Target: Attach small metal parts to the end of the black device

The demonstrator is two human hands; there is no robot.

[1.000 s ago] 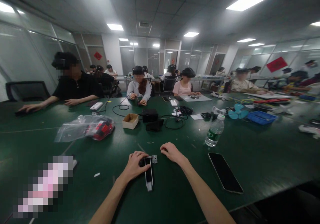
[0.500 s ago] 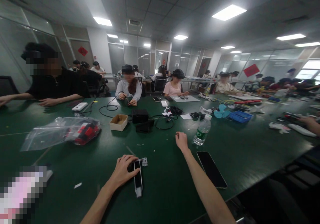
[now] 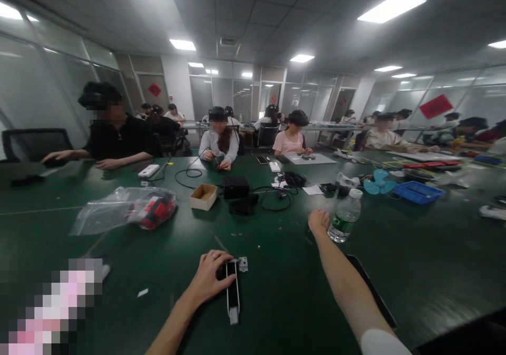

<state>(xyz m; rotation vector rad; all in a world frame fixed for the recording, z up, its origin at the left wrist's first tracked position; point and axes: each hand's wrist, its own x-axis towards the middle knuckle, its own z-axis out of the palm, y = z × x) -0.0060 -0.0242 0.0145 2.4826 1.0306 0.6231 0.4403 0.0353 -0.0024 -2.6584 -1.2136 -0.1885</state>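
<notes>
My left hand (image 3: 213, 275) is closed round a slim black piece with a white frame (image 3: 233, 294) that lies on the green table, thumb across its near side. A small grey metal bracket with holes (image 3: 243, 264) sits at the far end of that piece. Farther out, my right hand (image 3: 319, 222) rests on the tabletop with curled fingers, just left of a clear water bottle with a green label (image 3: 344, 215). Whatever those fingers may hold is hidden. A dark phone (image 3: 373, 291) is partly covered by my right forearm.
On the green table (image 3: 276, 302) stand a cardboard box (image 3: 204, 197), a black box (image 3: 236, 186), a plastic bag with red and black items (image 3: 154, 210), coiled cables (image 3: 292, 180), a blue fan (image 3: 380, 182) and a blue basket (image 3: 419, 192). Several people sit across the table.
My right hand has reached farther right, close up to the bottle, over where a small loose part lay. My left hand keeps its hold. The whole view has turned slightly left.
</notes>
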